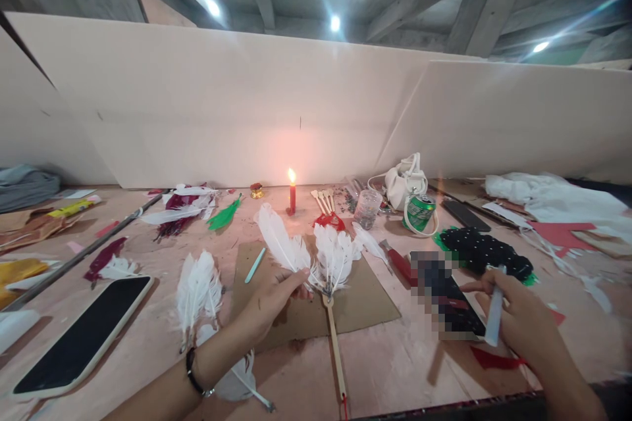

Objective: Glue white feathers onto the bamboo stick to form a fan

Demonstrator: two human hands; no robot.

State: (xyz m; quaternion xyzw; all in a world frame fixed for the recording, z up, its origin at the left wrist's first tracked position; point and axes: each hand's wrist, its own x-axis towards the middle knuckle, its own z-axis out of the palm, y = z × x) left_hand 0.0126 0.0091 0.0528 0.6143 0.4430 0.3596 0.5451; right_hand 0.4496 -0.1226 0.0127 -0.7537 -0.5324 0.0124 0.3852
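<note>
My left hand point(282, 296) pinches a white feather point(279, 237) near its lower end, beside a small fan of white feathers point(336, 253). That fan has a pale wooden handle point(336, 348) with a red cord at its end, and it lies on a brown cardboard sheet point(365, 316). My right hand point(518, 316) is closed around a whitish glue stick point(495, 309), which points down. One finger of this hand reaches towards a dark phone point(459, 309), whose screen is partly blurred out. A lit red candle point(292, 198) stands behind the cardboard.
Loose white feathers point(200, 293) and a second phone point(83, 335) lie to the left. A red-handled knife point(399, 266) rests right of the cardboard. Further back are a green can point(419, 212), a plastic cup point(368, 208) and a white bag point(405, 184). White boards point(247, 105) stand along the back.
</note>
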